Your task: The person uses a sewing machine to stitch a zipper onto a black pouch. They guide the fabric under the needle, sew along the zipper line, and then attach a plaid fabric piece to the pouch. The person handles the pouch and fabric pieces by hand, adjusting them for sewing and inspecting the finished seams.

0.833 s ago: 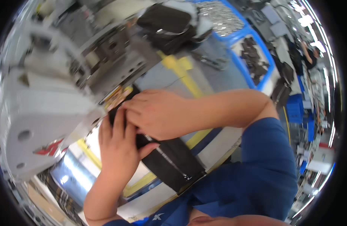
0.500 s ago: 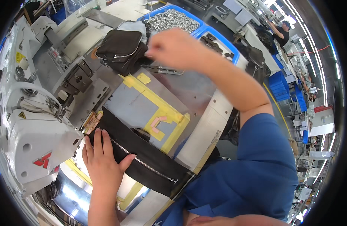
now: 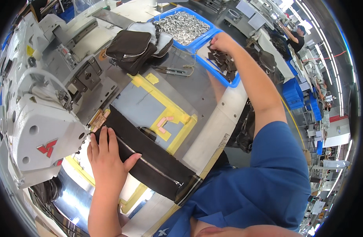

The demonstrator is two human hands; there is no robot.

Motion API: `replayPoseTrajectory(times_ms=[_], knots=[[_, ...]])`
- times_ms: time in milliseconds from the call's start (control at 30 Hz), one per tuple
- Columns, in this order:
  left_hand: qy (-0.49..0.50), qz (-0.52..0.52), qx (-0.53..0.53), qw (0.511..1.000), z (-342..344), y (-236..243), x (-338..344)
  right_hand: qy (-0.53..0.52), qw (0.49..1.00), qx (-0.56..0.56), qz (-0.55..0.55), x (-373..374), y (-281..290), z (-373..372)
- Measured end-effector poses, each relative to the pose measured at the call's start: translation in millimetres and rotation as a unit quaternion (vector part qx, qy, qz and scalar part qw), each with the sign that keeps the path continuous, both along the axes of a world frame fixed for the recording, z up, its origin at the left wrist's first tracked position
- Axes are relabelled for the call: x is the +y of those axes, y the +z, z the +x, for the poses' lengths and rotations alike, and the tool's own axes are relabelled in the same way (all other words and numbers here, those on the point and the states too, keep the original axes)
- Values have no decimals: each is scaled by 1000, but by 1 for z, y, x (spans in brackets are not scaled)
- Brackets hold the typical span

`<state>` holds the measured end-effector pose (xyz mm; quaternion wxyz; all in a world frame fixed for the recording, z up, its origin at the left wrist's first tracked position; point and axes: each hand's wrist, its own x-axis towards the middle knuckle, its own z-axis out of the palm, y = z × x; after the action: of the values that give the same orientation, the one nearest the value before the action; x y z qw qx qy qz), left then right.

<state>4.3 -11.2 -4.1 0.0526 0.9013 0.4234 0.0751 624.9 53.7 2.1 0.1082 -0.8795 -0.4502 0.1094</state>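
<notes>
My left hand (image 3: 108, 160) lies flat on a long black fabric panel (image 3: 159, 156), its thumb stretched out beside the panel's silver zipper (image 3: 146, 162). The fingertips rest close to the head of a white sewing machine (image 3: 43, 138). Farther off to the right, my right hand (image 3: 225, 42) is over a blue tray (image 3: 231, 84) of small dark brown fabric pieces (image 3: 223, 63). Its fingers are curled together at the pile's far end, and whatever they pinch is hidden.
Another blue tray holds many silver metal rings (image 3: 185, 25). Dark zippered pouches (image 3: 130, 45) are stacked left of it, with metal snips (image 3: 171, 70) lying nearby. Yellow tape (image 3: 165, 104) marks the table plate. At the far right a person (image 3: 298, 37) is at another bench.
My right hand has moved right and away, from beside the stacked pouches to the tray of brown pieces. My left hand stays on the panel; the whole view has shifted slightly.
</notes>
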Motion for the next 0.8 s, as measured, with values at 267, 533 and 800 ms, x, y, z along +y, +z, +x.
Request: replayPoseTrajectory(times_ms=[267,533,800], knots=[[-22,33,-38,999,-6,0,3,201,936,255,136,4,75,-181],[-95,51,-68,992,-8,1,-8,465,825,322,8,24,16,-390],[-102,38,-95,990,-9,1,-6,521,815,248,46,15,9,-394]])
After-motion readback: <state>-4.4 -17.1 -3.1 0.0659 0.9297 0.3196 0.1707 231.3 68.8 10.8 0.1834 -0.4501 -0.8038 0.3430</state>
